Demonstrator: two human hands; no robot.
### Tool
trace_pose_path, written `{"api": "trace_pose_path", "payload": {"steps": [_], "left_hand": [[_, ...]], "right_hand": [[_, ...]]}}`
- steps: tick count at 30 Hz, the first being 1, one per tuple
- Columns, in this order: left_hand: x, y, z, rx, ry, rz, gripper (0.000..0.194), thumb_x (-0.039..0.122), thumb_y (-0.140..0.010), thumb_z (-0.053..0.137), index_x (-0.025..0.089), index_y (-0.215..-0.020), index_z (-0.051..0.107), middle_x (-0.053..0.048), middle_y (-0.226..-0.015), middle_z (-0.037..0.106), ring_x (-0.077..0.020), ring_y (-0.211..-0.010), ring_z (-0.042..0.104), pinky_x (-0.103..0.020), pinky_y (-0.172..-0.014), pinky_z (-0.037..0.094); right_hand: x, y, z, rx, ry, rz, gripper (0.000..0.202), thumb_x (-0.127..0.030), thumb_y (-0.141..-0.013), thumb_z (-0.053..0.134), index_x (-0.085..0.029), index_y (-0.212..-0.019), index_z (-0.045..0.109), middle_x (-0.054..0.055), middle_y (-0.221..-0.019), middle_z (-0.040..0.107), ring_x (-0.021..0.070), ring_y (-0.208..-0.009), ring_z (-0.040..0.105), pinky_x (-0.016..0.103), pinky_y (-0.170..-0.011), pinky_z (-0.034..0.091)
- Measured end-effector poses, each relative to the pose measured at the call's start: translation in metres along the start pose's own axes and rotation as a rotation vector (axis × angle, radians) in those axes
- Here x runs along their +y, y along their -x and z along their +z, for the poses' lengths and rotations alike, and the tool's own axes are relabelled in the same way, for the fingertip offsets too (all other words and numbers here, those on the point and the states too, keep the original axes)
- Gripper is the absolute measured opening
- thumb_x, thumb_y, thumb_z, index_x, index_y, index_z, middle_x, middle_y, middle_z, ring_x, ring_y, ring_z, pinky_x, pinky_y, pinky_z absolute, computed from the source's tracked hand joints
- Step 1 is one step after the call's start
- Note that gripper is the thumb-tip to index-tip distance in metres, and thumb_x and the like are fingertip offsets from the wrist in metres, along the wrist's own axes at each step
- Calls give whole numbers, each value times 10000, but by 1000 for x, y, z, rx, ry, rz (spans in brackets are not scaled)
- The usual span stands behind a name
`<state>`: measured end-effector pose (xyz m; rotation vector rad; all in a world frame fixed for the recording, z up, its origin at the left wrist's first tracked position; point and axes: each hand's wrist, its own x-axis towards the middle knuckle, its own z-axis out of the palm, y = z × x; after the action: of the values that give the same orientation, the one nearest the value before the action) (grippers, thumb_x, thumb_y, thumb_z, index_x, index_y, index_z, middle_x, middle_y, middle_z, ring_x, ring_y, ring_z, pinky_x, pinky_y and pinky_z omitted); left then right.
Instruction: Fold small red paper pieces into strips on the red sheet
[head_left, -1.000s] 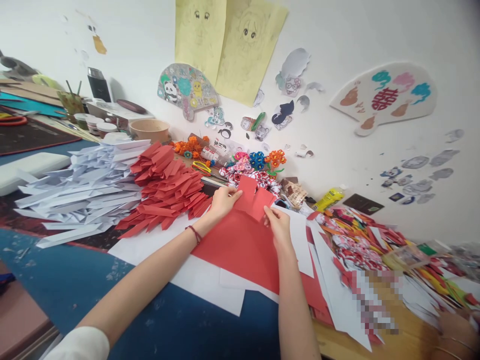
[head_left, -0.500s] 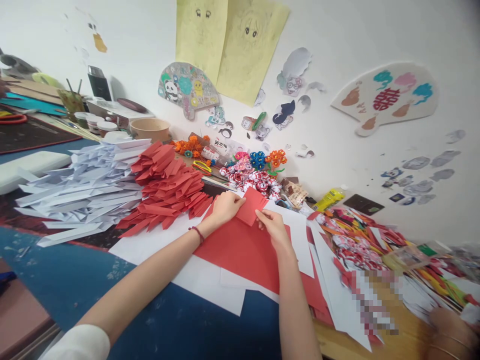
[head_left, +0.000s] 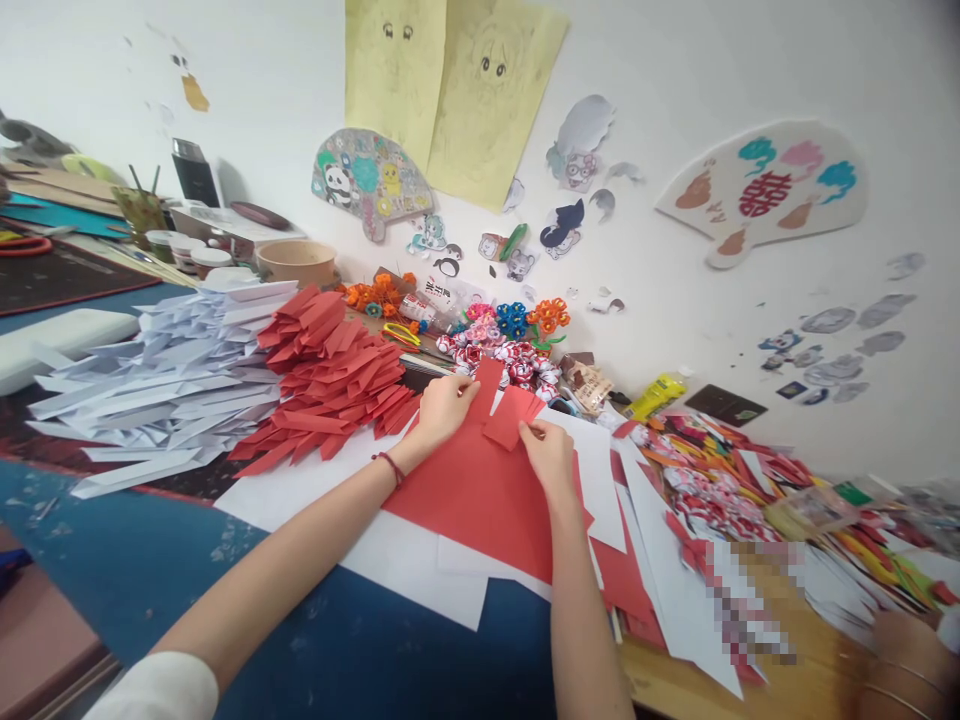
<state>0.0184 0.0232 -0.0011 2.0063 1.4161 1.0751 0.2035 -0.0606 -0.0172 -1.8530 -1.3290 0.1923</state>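
My left hand pinches a narrow red paper strip by its edge, held upright above the stack. In my right hand is a small pad of red paper, its upper edge split into several strips. A gap shows between the strip and the pad. Under both hands lies a large red sheet, with white paper beneath it. Just left of my left hand rises a pile of folded red paper pieces, beside a pile of folded white paper pieces.
Paper flowers and yellow-handled scissors lie along the wall. A round tan bowl stands behind the piles. At right are a yellow bottle and heaped paper scraps. Another person's hand shows at lower right.
The red strip has come away from the pad: my left hand has moved it slightly up and left. My right hand still holds the pad, shifted a little right.
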Motion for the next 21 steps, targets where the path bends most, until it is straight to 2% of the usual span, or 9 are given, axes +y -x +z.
{"api": "trace_pose_path", "payload": {"steps": [3,5,7,10,12,15,18,20,21], "left_hand": [[-3,-4,2,10,115,-3,296,375,-882,513,175,-887,731,-77,-911,735,-183,-800,626,-240,-685,382],[-3,-5,3,-13,178,6,301,371,-873,513,159,-877,727,-73,-902,731,-180,-795,621,-238,-686,387],[0,-4,4,-52,222,27,313,369,-875,498,149,-859,721,-61,-878,724,-171,-782,610,-233,-684,386],[6,0,2,-133,255,111,347,372,-891,459,142,-791,701,-38,-802,701,-146,-725,574,-222,-655,372],[10,4,2,-173,257,175,365,369,-896,447,141,-734,681,-25,-745,676,-131,-677,540,-220,-623,353],[11,8,4,-207,253,226,355,346,-898,447,143,-716,675,-21,-713,660,-125,-654,526,-221,-607,347],[8,8,8,-242,216,210,320,310,-895,454,147,-747,687,-39,-751,683,-144,-689,569,-229,-626,377],[9,7,6,-207,147,165,242,268,-874,490,156,-829,700,-59,-844,706,-165,-749,609,-244,-665,409],[11,7,2,-166,109,150,208,239,-860,510,163,-895,701,-69,-914,710,-175,-790,624,-252,-695,427]], "right_hand": [[2,1,-2,196,171,-57,331,-409,-814,564,-143,-923,728,157,-904,674,275,-842,595,349,-719,410],[0,-1,-2,249,122,-79,422,-424,-830,548,-119,-1081,697,175,-999,659,276,-882,585,360,-754,420],[-4,-2,-1,174,-50,-84,435,-464,-853,526,-140,-1092,690,141,-984,674,247,-839,591,345,-754,439],[-14,0,1,-60,-360,-90,419,-542,-873,501,-182,-957,700,79,-900,697,216,-772,602,307,-701,460],[-19,3,2,-174,-454,-103,415,-579,-851,533,-192,-844,683,55,-807,689,210,-716,595,295,-647,454],[-18,6,4,-225,-462,-97,421,-601,-809,589,-192,-730,647,36,-672,654,200,-632,574,286,-582,431],[-11,3,8,-258,-426,-61,425,-586,-806,597,-185,-667,624,34,-625,639,187,-580,566,284,-563,421],[-7,1,10,-281,-359,-22,430,-576,-796,603,-179,-631,622,40,-602,631,186,-550,558,289,-554,416],[-8,0,9,-247,-307,-12,420,-570,-783,615,-176,-637,636,43,-599,630,191,-553,558,295,-560,417]]}}
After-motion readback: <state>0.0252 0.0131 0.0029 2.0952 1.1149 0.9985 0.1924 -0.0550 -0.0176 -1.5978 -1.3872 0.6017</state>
